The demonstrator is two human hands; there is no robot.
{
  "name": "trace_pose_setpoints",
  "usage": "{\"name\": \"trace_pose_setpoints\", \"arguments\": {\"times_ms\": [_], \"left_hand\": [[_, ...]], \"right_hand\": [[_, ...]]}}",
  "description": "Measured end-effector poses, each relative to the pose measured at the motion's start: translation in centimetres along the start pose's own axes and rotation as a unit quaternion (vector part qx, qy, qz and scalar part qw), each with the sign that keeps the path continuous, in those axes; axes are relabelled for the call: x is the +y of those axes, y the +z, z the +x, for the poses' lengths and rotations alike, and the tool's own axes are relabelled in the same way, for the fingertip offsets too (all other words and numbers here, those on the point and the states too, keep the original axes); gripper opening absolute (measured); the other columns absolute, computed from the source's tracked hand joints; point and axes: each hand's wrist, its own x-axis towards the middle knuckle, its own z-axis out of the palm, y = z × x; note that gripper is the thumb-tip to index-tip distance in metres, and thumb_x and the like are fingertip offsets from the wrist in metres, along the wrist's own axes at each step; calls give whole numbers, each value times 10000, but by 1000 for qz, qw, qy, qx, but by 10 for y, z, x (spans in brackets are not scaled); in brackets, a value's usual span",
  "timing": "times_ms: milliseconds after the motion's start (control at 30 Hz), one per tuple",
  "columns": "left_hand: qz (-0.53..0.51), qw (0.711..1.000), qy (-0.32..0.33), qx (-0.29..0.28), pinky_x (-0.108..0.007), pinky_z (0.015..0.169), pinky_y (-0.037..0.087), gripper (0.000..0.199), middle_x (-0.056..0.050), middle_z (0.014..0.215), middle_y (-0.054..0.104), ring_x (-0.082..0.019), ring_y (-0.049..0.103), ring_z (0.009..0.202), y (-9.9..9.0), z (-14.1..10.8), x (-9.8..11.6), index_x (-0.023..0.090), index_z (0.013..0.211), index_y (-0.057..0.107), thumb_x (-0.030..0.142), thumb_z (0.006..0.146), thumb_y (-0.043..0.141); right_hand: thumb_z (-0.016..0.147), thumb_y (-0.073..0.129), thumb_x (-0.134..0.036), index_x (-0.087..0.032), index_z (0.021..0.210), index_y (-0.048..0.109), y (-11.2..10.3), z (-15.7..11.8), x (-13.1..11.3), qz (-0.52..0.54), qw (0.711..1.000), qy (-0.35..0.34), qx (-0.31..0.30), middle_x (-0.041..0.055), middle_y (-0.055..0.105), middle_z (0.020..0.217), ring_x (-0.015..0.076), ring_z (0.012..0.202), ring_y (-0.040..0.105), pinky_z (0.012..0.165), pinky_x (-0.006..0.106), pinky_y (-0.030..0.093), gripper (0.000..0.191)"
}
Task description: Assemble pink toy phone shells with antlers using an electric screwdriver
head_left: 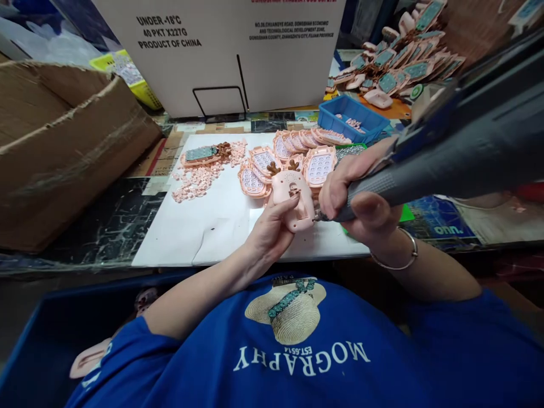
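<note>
Dark, patched worktop (117,198) runs beneath everything, with a blue bin (38,334) below its edge at far left and a torn cardboard box (55,153) above it. Behind that box sits a yellow basket (148,95), then a printed white carton (212,73) standing upright like a back wall to the work area. A white board (165,241) lies in front, perhaps because its pale, plain face makes small parts easy to spot; on its left is a loose spread of tiny pink pieces (193,187), with a shell bearing a green circuit board (202,153) resting among them. Near the board's front middle, the left hand (272,224) holds an antlered pink casing (304,195), thumb pressed flat on its face, seemingly to steady it; the other fingers are mostly hidden behind. Keypad shells (319,165) overlap just beyond, apparently fanned out so each can be picked up singly. A blue tray (331,120) stands farther back. The right hand (378,224) has thumb and fingers wrapped around the front of a grey tool (429,158), likely for control close to its tip, which points at the casing's lower right edge; whether they touch, I cannot tell. More circuit-board shells (403,65) are heaped at back right.
</note>
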Motion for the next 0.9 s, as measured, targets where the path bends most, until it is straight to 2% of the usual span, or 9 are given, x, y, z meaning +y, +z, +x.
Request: {"name": "trace_pose_setpoints", "arguments": {"times_ms": [67, 167, 300, 367, 467, 567, 667, 800, 900], "left_hand": [[11, 1000, -18, -9, -246, 773, 568, 271, -34, 914, 748, -141, 703, 816, 1, 0, -3, 142, 991, 675, 84, 729, 710], [44, 999, -32, -5, -246, 749, 564, 314, -23, 876, 748, -135, 697, 769, 2, 0, -8, 138, 952, 672, 41, 659, 726], [65, 998, -17, 11, -239, 714, 554, 387, -9, 848, 748, -150, 712, 767, 1, 1, -8, 148, 982, 672, 34, 618, 734], [53, 998, -27, 5, -268, 739, 565, 398, -28, 884, 757, -177, 727, 804, 0, 1, -5, 150, 1032, 671, 82, 646, 739], [21, 998, -51, -8, -335, 789, 583, 396, -70, 973, 765, -223, 740, 852, -1, 1, -2, 151, 1114, 663, 227, 731, 728], [3, 998, -65, -14, -371, 825, 589, 434, -102, 1007, 765, -244, 742, 868, -2, 2, -1, 140, 1143, 660, 411, 806, 701], [-2, 998, -65, -25, -360, 828, 593, 519, -112, 994, 764, -248, 742, 898, -2, 2, -2, 129, 1182, 652, 503, 824, 687], [6, 998, -42, -52, -342, 798, 597, 525, -103, 993, 765, -251, 744, 907, -2, -1, -3, 136, 1183, 657, 526, 833, 679], [26, 997, -38, -62, -362, 823, 590, 553, -116, 1029, 761, -286, 735, 976, -3, -3, -4, 142, 1174, 669, 564, 817, 682]], "right_hand": [[756, 785, -472, -313, 832, 602, -1, 1, -2, 40, 998, 34, 18, -48, 516, 572, 164, 427, 462, 421, 332, 446, 253], [751, 786, -483, -294, 901, 634, -2, 6, -12, 102, 992, 59, 46, -61, 489, 551, 132, 386, 414, 382, 289, 391, 285], [700, 825, -516, -274, 892, 633, -23, 22, -24, 43, 994, -2, 103, -74, 440, 547, 119, 387, 404, 368, 277, 357, 364], [681, 837, -516, -273, 896, 641, -44, 30, -18, -1, 987, -43, 154, -74, 435, 544, 119, 392, 414, 370, 275, 326, 379], [734, 785, -431, -228, 877, 686, -76, 38, 4, -40, 972, -79, 220, -45, 487, 545, 125, 405, 453, 382, 284, 283, 268], [759, 744, -355, -208, 842, 698, -96, 39, 24, -50, 960, -101, 255, -36, 499, 506, 128, 385, 444, 375, 284, 266, 175], [737, 761, -312, -219, 824, 676, -101, 38, 30, -62, 951, -143, 269, -52, 474, 514, 122, 375, 432, 376, 278, 284, 153], [730, 777, -292, -223, 790, 668, -101, 35, 31, -77, 953, -133, 261, -24, 537, 643, 117, 425, 479, 393, 279, 332, 142], [739, 757, -274, -238, 798, 688, -103, 35, 35, -67, 950, -145, 267, -32, 533, 626, 115, 422, 471, 384, 266, 326, 97]]}}
